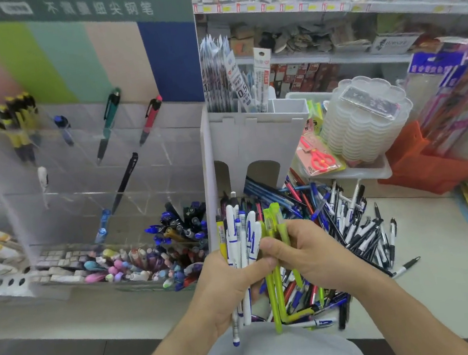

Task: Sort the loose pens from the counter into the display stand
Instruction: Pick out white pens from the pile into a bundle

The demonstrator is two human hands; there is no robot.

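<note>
Between the two hands, above the counter's near edge: one bundle of pens under sorting.

Left hand (228, 287): fingers and thumb curled round a fan of white-barrelled pens with blue print and blue tips (243, 253), a yellow pen at the bundle's left edge; barrels roughly upright, tips pointing down toward the person.

Right hand (310, 253): fingers curled over two or three translucent lime-green pens (279, 289), touching the white ones at the left thumb.

Handling note, as judgement: keep the green set pinched apart from the white, draw it out lengthwise so no clip snags, and carry one kind at a time to a compartment.

Beyond the fingers: heap of loose black, white, blue and red pens (347, 222) spread over the pale counter (450, 268), just beside and under both hands.

To the left: clear acrylic tiered display stand (148, 164), mostly sparse slots, front row crowded with capped pens.
</note>
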